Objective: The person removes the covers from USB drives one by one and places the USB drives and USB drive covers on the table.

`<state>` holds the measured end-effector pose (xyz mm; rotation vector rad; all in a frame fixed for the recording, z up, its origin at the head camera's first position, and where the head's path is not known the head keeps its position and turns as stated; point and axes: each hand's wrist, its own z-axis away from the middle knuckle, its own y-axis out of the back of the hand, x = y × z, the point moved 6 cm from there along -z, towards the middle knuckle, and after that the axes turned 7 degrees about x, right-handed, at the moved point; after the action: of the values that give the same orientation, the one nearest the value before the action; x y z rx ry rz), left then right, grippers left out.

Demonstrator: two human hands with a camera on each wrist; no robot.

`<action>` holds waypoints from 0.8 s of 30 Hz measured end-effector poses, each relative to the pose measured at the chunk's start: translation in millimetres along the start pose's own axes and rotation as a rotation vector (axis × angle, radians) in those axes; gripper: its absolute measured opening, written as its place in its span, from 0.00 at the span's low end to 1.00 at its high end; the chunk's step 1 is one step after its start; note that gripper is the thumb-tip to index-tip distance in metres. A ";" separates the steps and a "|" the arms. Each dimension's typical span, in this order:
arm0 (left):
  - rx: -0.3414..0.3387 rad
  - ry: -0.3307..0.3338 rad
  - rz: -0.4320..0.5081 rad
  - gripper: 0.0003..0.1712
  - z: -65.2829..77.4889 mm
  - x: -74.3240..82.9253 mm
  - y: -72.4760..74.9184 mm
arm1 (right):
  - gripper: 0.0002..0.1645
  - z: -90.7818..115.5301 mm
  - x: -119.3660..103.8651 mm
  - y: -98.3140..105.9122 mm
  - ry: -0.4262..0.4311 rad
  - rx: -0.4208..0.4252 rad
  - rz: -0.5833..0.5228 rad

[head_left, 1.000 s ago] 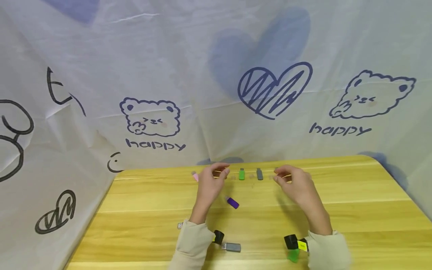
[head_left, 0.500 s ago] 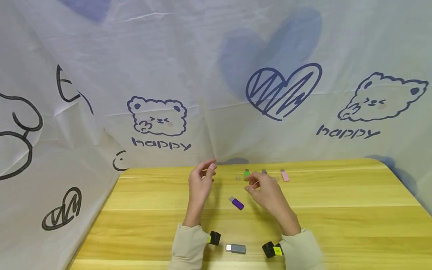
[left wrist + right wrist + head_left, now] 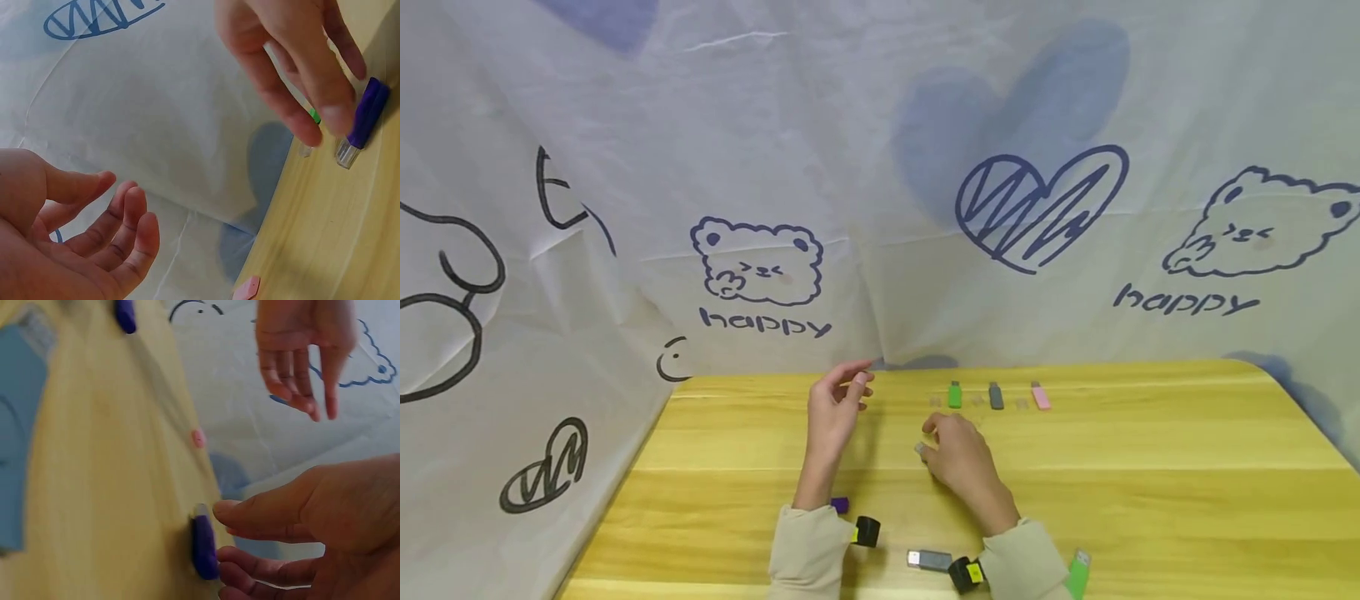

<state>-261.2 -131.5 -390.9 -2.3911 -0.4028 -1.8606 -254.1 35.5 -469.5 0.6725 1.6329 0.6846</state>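
My right hand reaches low over a purple USB stick, thumb and fingers relaxed and spread beside it. In the head view the hand hides most of this stick, leaving its connector end showing; the left wrist view shows the stick's purple body lying by the fingertips. My left hand is raised near the table's back edge, fingers loosely bent, nothing between them. A pink USB stick lies near the back edge. A second purple USB stick is partly hidden by my left forearm.
Along the back stand out a green USB stick, a grey one and a pink one, with small clear pieces between them. Nearer lie another grey stick and a green one, both beside my right sleeve.
My right hand has moved left and toward me, from the right end of the back row to the purple stick. My left hand has shifted slightly left. The head view has turned a little.
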 end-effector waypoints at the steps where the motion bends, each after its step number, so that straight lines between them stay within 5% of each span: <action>1: -0.002 0.001 0.004 0.11 0.1 -0.4 -0.3 | 0.14 1.3 0.1 -1.9 -0.002 -0.005 0.006; 13: 0.016 -0.002 -0.010 0.11 1.5 -3.5 0.2 | 0.06 3.2 2.9 -4.9 0.006 -0.009 0.007; 24: -0.015 -0.002 0.011 0.10 0.5 -3.4 -4.5 | 0.08 -4.6 11.0 17.9 -0.068 0.012 -0.166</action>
<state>-262.7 -127.6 -394.7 -2.3999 -0.3771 -1.8633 -259.2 55.2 -462.6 0.5555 1.6104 0.5272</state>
